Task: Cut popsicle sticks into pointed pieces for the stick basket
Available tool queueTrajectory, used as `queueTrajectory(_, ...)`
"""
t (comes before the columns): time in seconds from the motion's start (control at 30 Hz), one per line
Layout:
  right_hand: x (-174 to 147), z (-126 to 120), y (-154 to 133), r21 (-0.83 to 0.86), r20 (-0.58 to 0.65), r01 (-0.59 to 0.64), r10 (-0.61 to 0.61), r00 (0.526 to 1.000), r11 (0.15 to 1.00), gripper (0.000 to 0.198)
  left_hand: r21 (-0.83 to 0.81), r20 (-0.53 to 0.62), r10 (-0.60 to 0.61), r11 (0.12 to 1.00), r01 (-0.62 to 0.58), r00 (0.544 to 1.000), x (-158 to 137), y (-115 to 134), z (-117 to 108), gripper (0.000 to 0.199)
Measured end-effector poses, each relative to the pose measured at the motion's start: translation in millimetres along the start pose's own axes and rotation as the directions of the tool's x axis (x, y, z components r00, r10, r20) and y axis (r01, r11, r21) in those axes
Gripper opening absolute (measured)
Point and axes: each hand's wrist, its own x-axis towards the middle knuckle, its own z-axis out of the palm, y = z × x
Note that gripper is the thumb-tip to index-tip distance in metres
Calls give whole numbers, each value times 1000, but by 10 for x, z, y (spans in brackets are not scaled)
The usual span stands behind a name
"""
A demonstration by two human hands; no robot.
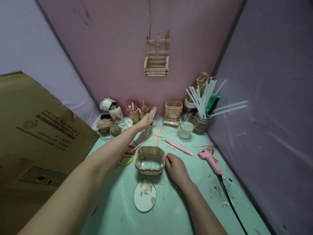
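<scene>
My left hand [144, 122] reaches to the back of the table, its fingers closed around a bundle of flat wooden sticks [152, 113]. My right hand [176, 167] rests curled beside a small basket [150, 171] with a clear, patterned inside. Its fingertips lie against or very near the basket's right side; whether they hold anything is hidden. Loose wooden sticks [157, 138] are scattered behind the basket. In front of it lies a white round lid [144, 204] with thin brown scraps on it. Scissors [126, 160] with red and yellow handles lie to the left.
A pink glue gun [211, 161] with a black cord and a pink craft knife [179, 148] lie at right. Behind stand a clear cup [187, 130], a woven container [173, 112], a pot of white glue sticks [202, 125] and twine [104, 125]. A cardboard box [44, 130] fills the left.
</scene>
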Motion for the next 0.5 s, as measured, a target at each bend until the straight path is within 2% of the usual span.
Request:
queueTrajectory(0.1,0,10,-2,-3,4,-6,6,1000,1000,31,-57,-124,71,995,-78,990,-4,-53,-82,28)
queueTrajectory(0.23,6,25,-3,-6,5,-12,12,1000,1000,31,-132,-290,105,980,-148,951,-131,-178,-35,29)
queueTrajectory(0.37,7,36,3,3,5,-8,8,1000,1000,31,-190,-241,62,976,-110,969,-304,-368,87,17)
queueTrajectory(0.5,4,38,-1,28,-4,1,-1,1000,1000,31,-256,-227,13,964,-72,974,-363,-403,116,21)
